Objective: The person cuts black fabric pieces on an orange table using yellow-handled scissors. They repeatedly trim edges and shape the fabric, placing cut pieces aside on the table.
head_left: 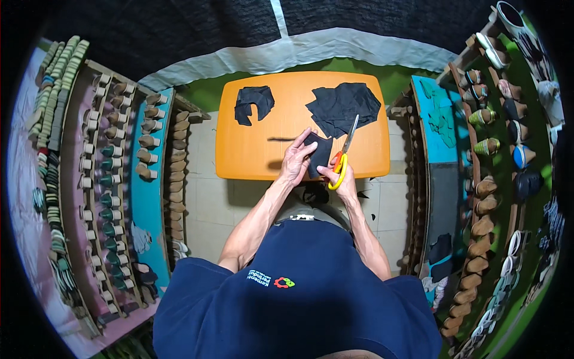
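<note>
A piece of black fabric (321, 154) is held up in front of me, over the near edge of the orange table (287, 125). My left hand (296, 158) pinches its left side between thumb and fingers. At its right side, my right hand (342, 177) is closed around the orange and yellow handles of a pair of scissors (351, 133), and its thumb lies by the fabric's lower corner. The blades point away from me, to the right of the piece. A stack of black fabric pieces (345, 107) lies at the table's far right. Some curved cut pieces (253, 103) lie at the far left.
Shelves of brown shoe forms (152, 134) stand on the left, with rolled striped material (63, 90) beyond them. More racks of shoes (484, 227) line the right side, beside a blue board (439, 119). Dark scraps (362, 194) lie on the tiled floor below the table.
</note>
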`<state>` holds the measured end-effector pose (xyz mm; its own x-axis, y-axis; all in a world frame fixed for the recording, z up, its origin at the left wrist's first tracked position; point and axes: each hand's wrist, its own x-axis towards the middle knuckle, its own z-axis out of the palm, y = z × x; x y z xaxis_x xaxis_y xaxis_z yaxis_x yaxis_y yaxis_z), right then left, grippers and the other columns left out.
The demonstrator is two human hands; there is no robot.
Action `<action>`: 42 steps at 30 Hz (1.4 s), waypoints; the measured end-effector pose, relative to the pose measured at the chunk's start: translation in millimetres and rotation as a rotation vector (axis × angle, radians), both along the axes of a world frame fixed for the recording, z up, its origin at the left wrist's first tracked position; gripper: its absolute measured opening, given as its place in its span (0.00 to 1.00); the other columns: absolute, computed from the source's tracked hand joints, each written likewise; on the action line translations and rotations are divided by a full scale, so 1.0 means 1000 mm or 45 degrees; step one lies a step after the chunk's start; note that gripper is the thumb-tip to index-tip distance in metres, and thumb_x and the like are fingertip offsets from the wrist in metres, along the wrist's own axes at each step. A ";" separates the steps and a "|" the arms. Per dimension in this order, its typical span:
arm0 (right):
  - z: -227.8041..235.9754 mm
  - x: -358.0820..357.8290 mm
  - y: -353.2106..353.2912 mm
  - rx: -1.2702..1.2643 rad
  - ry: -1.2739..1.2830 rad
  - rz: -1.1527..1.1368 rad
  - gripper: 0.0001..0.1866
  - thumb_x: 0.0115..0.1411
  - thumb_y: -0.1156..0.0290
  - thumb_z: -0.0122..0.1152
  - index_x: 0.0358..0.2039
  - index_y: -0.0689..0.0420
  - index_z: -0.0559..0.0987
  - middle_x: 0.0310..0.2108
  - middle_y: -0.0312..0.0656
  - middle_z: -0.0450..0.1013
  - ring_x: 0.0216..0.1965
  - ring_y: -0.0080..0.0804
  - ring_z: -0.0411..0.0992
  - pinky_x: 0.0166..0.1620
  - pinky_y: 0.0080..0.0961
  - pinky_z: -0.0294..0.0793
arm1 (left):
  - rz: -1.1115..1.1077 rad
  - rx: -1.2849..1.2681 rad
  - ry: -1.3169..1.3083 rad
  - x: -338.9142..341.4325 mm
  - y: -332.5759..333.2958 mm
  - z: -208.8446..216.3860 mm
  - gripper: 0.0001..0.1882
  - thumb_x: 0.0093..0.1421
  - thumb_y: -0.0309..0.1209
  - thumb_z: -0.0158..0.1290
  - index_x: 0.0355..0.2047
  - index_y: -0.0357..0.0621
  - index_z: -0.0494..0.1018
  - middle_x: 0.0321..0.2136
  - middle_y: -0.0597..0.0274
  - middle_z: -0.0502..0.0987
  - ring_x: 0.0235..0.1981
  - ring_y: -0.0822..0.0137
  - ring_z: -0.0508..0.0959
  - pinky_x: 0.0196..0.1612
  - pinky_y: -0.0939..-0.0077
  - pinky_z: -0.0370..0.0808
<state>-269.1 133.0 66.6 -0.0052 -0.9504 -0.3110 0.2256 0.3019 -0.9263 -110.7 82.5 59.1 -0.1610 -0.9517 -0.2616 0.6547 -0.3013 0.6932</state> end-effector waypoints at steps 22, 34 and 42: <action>0.006 -0.020 0.047 0.169 0.507 0.500 0.26 0.62 0.47 0.65 0.37 0.62 0.76 0.20 0.34 0.67 0.22 0.22 0.66 0.26 0.25 0.71 | -0.389 -0.110 -0.740 0.056 -0.052 0.022 0.25 0.49 0.24 0.68 0.49 0.37 0.79 0.34 0.61 0.83 0.31 0.74 0.81 0.38 0.82 0.78; -0.001 -0.013 0.044 0.115 0.556 0.630 0.27 0.63 0.45 0.62 0.37 0.63 0.76 0.21 0.40 0.69 0.23 0.27 0.66 0.29 0.30 0.67 | -0.371 -0.002 -0.554 0.074 -0.044 0.010 0.28 0.50 0.21 0.68 0.53 0.33 0.75 0.42 0.56 0.81 0.39 0.69 0.82 0.45 0.76 0.80; 0.023 -0.003 0.029 0.139 0.580 0.638 0.28 0.62 0.46 0.63 0.35 0.64 0.76 0.20 0.39 0.69 0.22 0.26 0.65 0.27 0.29 0.65 | -0.444 -0.062 -0.596 0.080 -0.054 0.030 0.30 0.50 0.18 0.66 0.55 0.36 0.75 0.49 0.56 0.79 0.44 0.69 0.81 0.51 0.76 0.78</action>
